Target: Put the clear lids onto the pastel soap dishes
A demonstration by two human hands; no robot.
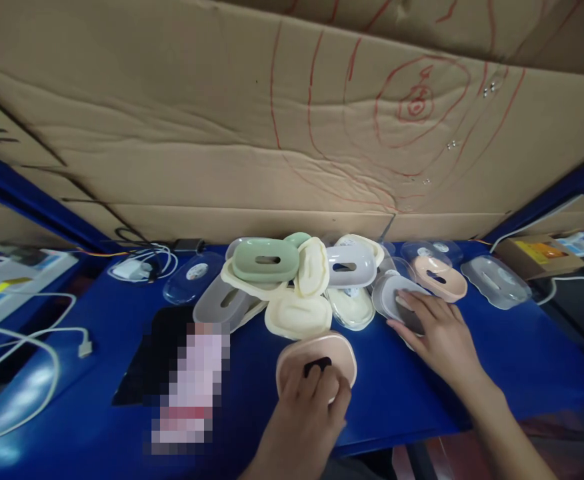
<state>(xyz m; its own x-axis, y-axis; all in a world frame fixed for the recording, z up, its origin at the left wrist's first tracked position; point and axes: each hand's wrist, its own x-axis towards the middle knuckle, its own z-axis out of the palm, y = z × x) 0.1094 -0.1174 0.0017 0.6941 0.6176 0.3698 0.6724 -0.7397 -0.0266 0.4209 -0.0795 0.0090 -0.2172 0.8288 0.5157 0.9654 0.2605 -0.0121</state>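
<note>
My left hand is closed on a pink oval dish near the table's front edge, its fingertips at the dark slot in the middle. To the right, my right hand lies with its fingers apart on a grey oval piece; whether it grips the piece is hard to see. Between and behind the hands is a pile with a green slotted dish, a white slotted dish, a grey slotted dish and several cream pieces. A peach slotted dish sits behind my right hand.
Clear lids lie on the blue table, one at the left and one at the right. A black sheet and a blurred-out item are at the front left. White cables run further left; cardboard stands behind.
</note>
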